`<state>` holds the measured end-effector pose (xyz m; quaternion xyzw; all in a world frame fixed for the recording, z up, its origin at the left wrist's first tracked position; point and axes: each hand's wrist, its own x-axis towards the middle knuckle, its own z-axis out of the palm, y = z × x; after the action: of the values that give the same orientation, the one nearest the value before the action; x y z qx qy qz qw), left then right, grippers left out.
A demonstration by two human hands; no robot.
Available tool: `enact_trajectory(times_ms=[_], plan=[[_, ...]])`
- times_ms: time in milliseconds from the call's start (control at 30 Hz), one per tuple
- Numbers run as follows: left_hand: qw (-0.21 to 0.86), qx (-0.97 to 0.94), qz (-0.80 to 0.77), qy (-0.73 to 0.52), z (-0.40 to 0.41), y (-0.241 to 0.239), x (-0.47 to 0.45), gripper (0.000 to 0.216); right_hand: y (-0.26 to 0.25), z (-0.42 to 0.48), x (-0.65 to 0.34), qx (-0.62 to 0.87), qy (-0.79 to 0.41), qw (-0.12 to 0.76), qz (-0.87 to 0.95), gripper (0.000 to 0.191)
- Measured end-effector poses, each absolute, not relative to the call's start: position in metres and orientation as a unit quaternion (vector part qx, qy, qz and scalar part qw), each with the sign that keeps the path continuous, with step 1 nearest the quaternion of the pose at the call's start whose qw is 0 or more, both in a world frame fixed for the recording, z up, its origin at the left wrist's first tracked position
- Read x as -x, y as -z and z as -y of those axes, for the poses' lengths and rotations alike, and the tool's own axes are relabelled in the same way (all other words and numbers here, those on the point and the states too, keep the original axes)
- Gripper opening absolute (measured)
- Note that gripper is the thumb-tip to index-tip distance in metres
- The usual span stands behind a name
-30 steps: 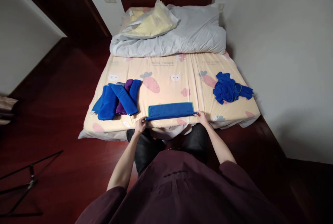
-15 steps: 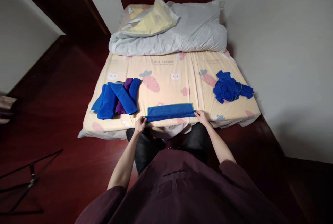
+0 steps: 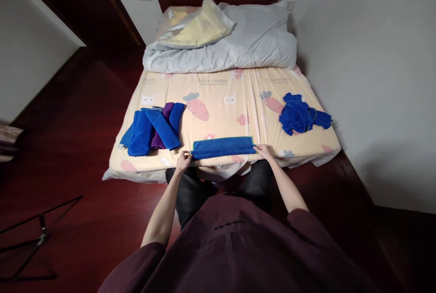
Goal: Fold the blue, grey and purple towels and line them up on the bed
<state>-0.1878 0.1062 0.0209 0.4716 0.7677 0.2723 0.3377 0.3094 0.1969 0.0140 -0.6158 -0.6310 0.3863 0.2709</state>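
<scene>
A blue towel (image 3: 223, 147) with a green edge lies partly folded along the near edge of the bed, its front strip doubled over. At its left end, my left hand (image 3: 184, 160) pinches the near corner between thumb and fingers. My right hand (image 3: 264, 151) grips the opposite near corner in the same way. To the left sits a pile of folded towels, several of them blue (image 3: 140, 134) and one purple (image 3: 158, 140). A crumpled heap of blue cloths (image 3: 296, 113) rests on the right side of the bed.
The bed (image 3: 218, 106) has a pale sheet printed with carrots and rabbits. A grey quilt (image 3: 259, 34) and a yellow pillow (image 3: 200, 27) are bunched at its head. A black metal stand (image 3: 41, 234) is on the floor at left; a wall (image 3: 368, 66) runs along the right.
Almost nothing differs. Both hands keep their hold on the towel's corners, and the folded strip has shifted very slightly.
</scene>
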Motion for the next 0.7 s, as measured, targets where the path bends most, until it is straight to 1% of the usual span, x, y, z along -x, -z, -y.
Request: enact_trajectory(times_ms=[133,200,267,333,367,433,467,500,600,700], plan=[[0.322,-0.481,-0.773,-0.261,-0.11,-0.024,0.183,0.02,-0.013,-0.199,-0.31,0.63,-0.371,0.242,0.638,0.049],[0.31,-0.489,-0.774,-0.257,-0.11,-0.026,0.179,0.022,-0.014,-0.2,-0.31,0.64,-0.356,0.23,0.641,0.046],[0.295,-0.496,-0.775,-0.256,-0.107,-0.028,0.175,0.026,-0.016,-0.199,-0.308,0.651,-0.34,0.224,0.641,0.038],[0.24,-0.527,-0.773,-0.259,-0.102,-0.033,0.168,0.032,-0.019,-0.196,-0.304,0.663,-0.299,0.232,0.646,0.025],[0.2,-0.555,-0.765,-0.258,-0.1,-0.035,0.164,0.034,-0.021,-0.193,-0.3,0.664,-0.264,0.242,0.657,0.023],[0.126,-0.626,-0.729,-0.245,-0.095,-0.04,0.153,0.039,-0.027,-0.183,-0.289,0.639,-0.184,0.26,0.701,0.033],[0.107,-0.664,-0.703,-0.232,-0.094,-0.042,0.146,0.042,-0.029,-0.178,-0.281,0.611,-0.153,0.261,0.731,0.039],[0.104,-0.697,-0.675,-0.217,-0.093,-0.043,0.14,0.044,-0.032,-0.172,-0.273,0.578,-0.136,0.253,0.764,0.043],[0.129,-0.77,-0.602,-0.167,-0.096,-0.04,0.121,0.05,-0.034,-0.155,-0.248,0.483,-0.137,0.194,0.843,0.048],[0.139,-0.797,-0.575,-0.123,-0.102,-0.031,0.112,0.058,-0.027,-0.148,-0.233,0.435,-0.13,0.139,0.88,0.051]])
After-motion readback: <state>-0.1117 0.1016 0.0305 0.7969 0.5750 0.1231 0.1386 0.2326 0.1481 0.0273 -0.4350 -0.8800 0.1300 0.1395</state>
